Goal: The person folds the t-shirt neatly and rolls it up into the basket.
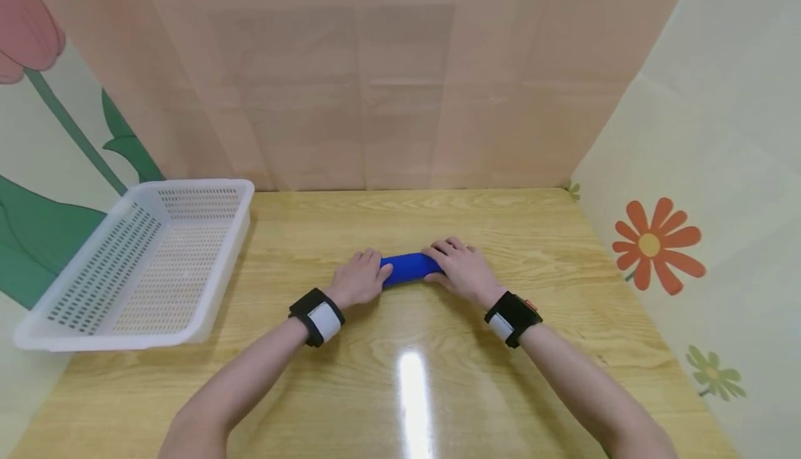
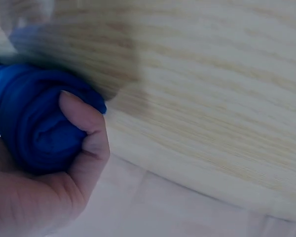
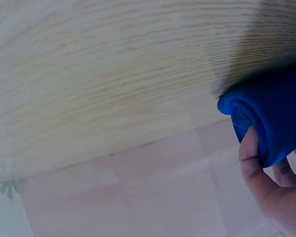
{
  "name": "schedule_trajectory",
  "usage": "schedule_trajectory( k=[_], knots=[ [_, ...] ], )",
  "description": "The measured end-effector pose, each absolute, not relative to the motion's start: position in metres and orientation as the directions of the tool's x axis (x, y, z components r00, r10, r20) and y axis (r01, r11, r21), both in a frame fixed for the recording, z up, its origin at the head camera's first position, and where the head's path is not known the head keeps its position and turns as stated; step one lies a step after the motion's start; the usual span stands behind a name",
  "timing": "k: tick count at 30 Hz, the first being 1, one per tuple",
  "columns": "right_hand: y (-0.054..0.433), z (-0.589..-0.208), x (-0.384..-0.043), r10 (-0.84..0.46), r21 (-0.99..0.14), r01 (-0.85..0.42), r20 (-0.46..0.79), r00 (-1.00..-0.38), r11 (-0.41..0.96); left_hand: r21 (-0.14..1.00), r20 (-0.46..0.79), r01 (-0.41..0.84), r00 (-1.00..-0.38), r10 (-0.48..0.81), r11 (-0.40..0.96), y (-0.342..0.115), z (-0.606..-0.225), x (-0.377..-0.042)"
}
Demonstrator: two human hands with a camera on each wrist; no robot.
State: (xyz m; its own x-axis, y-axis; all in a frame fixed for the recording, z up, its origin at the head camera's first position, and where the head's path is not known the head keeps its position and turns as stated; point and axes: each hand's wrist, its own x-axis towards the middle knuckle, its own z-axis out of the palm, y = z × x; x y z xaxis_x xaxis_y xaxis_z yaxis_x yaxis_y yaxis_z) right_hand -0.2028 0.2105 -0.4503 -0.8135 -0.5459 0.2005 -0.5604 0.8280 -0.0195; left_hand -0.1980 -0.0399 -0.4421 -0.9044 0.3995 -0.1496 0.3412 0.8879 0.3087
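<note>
A blue cloth rolled into a tight cylinder (image 1: pixel 409 268) lies crosswise between the two hands in the head view. My left hand (image 1: pixel 359 278) grips its left end, and in the left wrist view a curled finger (image 2: pixel 91 126) presses over the spiral end of the rolled cloth (image 2: pixel 44 133). The right hand (image 1: pixel 462 271) holds the other end. From the right wrist view, fingers (image 3: pixel 254 163) curl round the folded edge of the rolled cloth (image 3: pixel 276 113). Whether the roll touches the table is hard to tell.
A white plastic basket (image 1: pixel 215 292) with slotted walls stands on the left of the wooden table (image 1: pixel 500 396). Behind the table hangs a pinkish sheet (image 1: pixel 407 97). A wall covering with printed flowers (image 1: pixel 751 167) borders the right side.
</note>
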Motion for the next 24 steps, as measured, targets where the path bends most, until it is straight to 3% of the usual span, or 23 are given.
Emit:
schedule_trajectory(
  k=[8, 18, 24],
  knots=[
    [0.206, -0.441, -0.222, -0.525, -0.199, -0.533, 0.095, -0.846, 0.822, 0.340, -0.192, 0.312, -0.900, 0.390, 0.887, -0.043, -0.441, -0.209],
    [0.207, -0.441, -0.249, -0.552, -0.364, -0.497, -0.060, -0.831, 0.788, 0.254, -0.122, 0.364, -0.907, 0.403, 0.896, -0.044, -0.446, -0.206],
    [0.207, -0.443, -0.261, -0.606, -0.402, -0.524, -0.105, -0.788, 0.751, 0.281, -0.134, 0.356, -0.905, 0.404, 0.891, -0.042, -0.445, -0.203]
  ],
)
